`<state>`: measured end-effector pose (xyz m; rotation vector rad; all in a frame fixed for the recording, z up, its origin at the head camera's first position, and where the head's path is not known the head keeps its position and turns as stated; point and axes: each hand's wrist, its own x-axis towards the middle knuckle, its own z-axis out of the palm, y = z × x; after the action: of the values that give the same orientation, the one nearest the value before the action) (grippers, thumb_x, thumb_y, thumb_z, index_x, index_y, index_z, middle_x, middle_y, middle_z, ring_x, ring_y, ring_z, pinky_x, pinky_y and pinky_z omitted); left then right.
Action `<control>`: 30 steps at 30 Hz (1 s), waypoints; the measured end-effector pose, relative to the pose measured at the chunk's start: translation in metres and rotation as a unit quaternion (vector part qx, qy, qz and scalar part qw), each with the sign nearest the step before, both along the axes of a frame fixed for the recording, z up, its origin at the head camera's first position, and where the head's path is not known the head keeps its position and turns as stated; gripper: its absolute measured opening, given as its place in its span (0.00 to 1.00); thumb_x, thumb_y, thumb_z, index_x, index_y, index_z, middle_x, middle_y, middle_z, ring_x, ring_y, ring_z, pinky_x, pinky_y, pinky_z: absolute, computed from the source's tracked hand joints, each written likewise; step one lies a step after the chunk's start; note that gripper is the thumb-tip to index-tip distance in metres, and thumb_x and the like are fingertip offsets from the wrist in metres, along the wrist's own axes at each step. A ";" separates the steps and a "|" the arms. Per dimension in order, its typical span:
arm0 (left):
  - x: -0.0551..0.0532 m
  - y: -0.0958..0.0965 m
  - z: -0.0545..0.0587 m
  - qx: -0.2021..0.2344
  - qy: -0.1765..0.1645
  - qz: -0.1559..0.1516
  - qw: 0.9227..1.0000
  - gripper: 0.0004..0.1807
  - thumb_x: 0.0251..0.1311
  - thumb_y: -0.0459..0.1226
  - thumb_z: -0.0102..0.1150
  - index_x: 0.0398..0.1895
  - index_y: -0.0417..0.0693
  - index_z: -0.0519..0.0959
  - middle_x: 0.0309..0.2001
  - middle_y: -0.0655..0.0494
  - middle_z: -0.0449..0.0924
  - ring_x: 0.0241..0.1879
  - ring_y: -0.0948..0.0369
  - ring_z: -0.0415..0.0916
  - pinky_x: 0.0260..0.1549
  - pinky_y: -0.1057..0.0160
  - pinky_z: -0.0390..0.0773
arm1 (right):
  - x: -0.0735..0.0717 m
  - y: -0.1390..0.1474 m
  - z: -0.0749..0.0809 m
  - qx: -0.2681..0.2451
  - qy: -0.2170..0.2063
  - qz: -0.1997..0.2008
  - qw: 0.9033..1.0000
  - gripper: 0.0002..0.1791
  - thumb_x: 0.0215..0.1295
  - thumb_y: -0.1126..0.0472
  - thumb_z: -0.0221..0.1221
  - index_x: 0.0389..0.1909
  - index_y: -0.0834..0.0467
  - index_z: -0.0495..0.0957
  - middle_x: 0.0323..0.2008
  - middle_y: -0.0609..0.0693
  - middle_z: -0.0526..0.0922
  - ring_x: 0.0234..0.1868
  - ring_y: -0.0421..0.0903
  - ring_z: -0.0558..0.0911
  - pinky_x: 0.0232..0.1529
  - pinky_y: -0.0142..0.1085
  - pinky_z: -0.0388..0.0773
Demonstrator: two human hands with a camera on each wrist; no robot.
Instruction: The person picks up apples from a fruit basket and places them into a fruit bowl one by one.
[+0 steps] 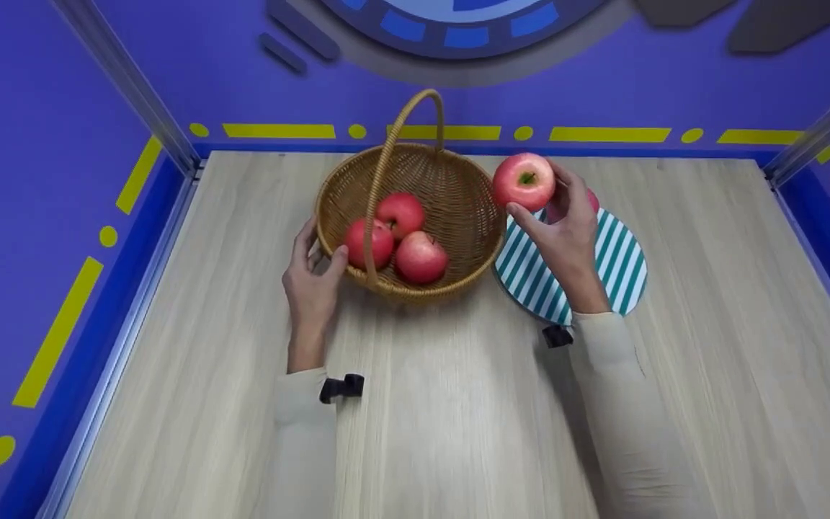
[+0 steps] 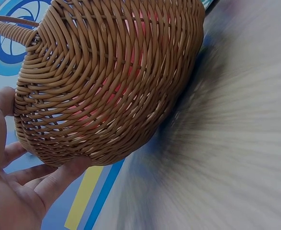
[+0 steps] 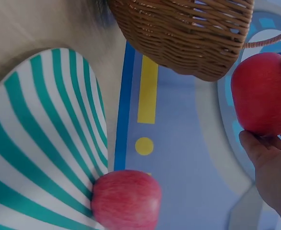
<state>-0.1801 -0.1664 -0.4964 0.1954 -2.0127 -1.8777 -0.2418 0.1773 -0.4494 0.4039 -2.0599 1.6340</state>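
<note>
A round wicker basket with a tall arched handle stands on the table, several red apples lying in its left half. My left hand grips the basket's left rim, thumb on top and fingers against the outer weave, as the left wrist view also shows. Held up by my right hand is another red apple, pinched between thumb and fingers just right of the basket's rim. In the right wrist view one more apple sits on the green-and-white striped plate; from the head, my right hand partly hides it.
The light wood table is bordered by blue panels at the back and both sides, with metal posts at the corners. The striped plate stands close beside the basket's right side.
</note>
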 end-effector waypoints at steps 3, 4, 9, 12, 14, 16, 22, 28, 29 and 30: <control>-0.002 -0.002 -0.005 -0.001 0.014 0.003 1.000 0.36 0.67 0.34 0.69 0.78 0.47 0.71 0.73 0.42 0.72 0.66 0.42 0.76 0.59 0.41 0.80 | 0.001 0.006 -0.006 -0.008 -0.007 -0.008 1.000 0.43 0.61 0.68 0.76 0.75 0.65 0.66 0.68 0.54 0.76 0.67 0.49 0.77 0.69 0.42 0.75; -0.002 -0.002 -0.006 -0.003 0.018 0.003 1.000 0.36 0.67 0.35 0.69 0.78 0.48 0.71 0.72 0.42 0.73 0.66 0.42 0.76 0.59 0.41 0.80 | 0.001 0.008 -0.008 -0.007 -0.008 -0.012 1.000 0.43 0.61 0.68 0.76 0.75 0.64 0.66 0.68 0.54 0.76 0.67 0.49 0.77 0.68 0.42 0.76; -0.004 -0.002 -0.007 -0.006 0.031 -0.001 0.999 0.34 0.67 0.36 0.69 0.77 0.49 0.73 0.71 0.44 0.74 0.65 0.41 0.77 0.58 0.40 0.80 | 0.004 0.016 -0.015 0.002 -0.030 -0.049 0.998 0.43 0.63 0.66 0.75 0.76 0.63 0.65 0.69 0.53 0.75 0.66 0.48 0.76 0.68 0.40 0.76; -0.003 -0.002 -0.007 -0.012 0.030 0.000 0.999 0.34 0.67 0.38 0.70 0.77 0.50 0.73 0.71 0.45 0.75 0.65 0.42 0.78 0.58 0.41 0.81 | 0.010 0.017 -0.011 0.000 -0.050 -0.066 0.997 0.42 0.65 0.65 0.74 0.76 0.65 0.64 0.70 0.55 0.74 0.68 0.49 0.75 0.69 0.41 0.75; -0.002 -0.003 -0.007 -0.014 0.029 -0.001 0.999 0.34 0.67 0.39 0.70 0.77 0.51 0.73 0.71 0.47 0.75 0.64 0.44 0.78 0.59 0.42 0.81 | 0.016 0.016 -0.007 -0.009 -0.062 -0.071 0.996 0.42 0.66 0.65 0.73 0.76 0.66 0.63 0.70 0.57 0.74 0.68 0.49 0.75 0.70 0.41 0.74; -0.002 -0.003 -0.007 -0.017 0.027 -0.002 0.999 0.34 0.68 0.40 0.70 0.77 0.52 0.73 0.71 0.48 0.75 0.64 0.45 0.78 0.60 0.44 0.80 | 0.021 0.015 -0.004 -0.018 -0.070 -0.073 0.995 0.42 0.67 0.66 0.72 0.77 0.67 0.62 0.70 0.58 0.74 0.69 0.51 0.75 0.70 0.41 0.73; -0.002 -0.002 -0.008 -0.021 0.022 0.000 1.000 0.35 0.67 0.40 0.70 0.77 0.51 0.73 0.71 0.50 0.75 0.64 0.47 0.79 0.61 0.44 0.79 | 0.023 0.022 -0.010 -0.036 -0.081 -0.079 0.993 0.42 0.66 0.67 0.72 0.77 0.67 0.62 0.70 0.58 0.74 0.69 0.52 0.75 0.71 0.40 0.73; -0.002 -0.002 -0.007 -0.011 0.020 -0.002 1.000 0.34 0.68 0.38 0.69 0.77 0.51 0.73 0.71 0.48 0.74 0.65 0.47 0.78 0.60 0.44 0.80 | 0.007 0.033 -0.033 -0.036 -0.097 -0.089 0.991 0.43 0.66 0.62 0.74 0.78 0.62 0.63 0.71 0.53 0.74 0.70 0.49 0.75 0.70 0.40 0.73; -0.002 -0.002 -0.007 -0.010 0.019 -0.002 1.000 0.34 0.68 0.38 0.69 0.77 0.52 0.73 0.71 0.48 0.74 0.65 0.47 0.78 0.59 0.44 0.80 | 0.006 0.034 -0.036 -0.036 -0.098 -0.088 0.991 0.44 0.66 0.62 0.74 0.78 0.61 0.63 0.71 0.52 0.74 0.70 0.48 0.75 0.70 0.40 0.73; -0.002 -0.002 -0.006 -0.010 0.019 -0.002 1.000 0.34 0.68 0.38 0.69 0.77 0.52 0.73 0.71 0.48 0.74 0.65 0.46 0.78 0.59 0.44 0.80 | 0.004 0.035 -0.037 -0.034 -0.099 -0.088 0.991 0.44 0.66 0.61 0.74 0.78 0.60 0.63 0.72 0.51 0.74 0.70 0.48 0.75 0.70 0.41 0.73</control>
<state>-0.1819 -0.1689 -0.5027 0.1498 -2.0065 -1.8491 -0.2377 0.2123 -0.4869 0.0352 -2.1057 1.6896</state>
